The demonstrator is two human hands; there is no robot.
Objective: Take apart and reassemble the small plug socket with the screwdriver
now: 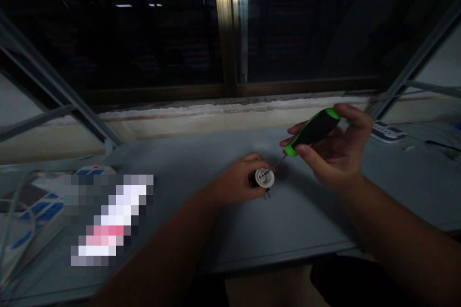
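My left hand [242, 178] is closed around a small round fitting with a white hollow rim, like a plug-in lamp socket [265, 178]. Two metal prongs stick out below it, and its open end faces up toward me. In my right hand [336, 148] is a screwdriver [312, 130] with a black and green handle, gripped between thumb and fingers. It is tilted, and its thin shaft runs down to the left into the socket's opening. The tip's exact contact inside is too small to tell.
Both hands are above a grey table [162, 158]. Power strips [43, 216] with blue outlets lie at the left, beside a pixelated object [115, 220]. Another white power strip [387, 132] and cables are at the far right. A dark window and metal frame bars [61, 81] stand behind.
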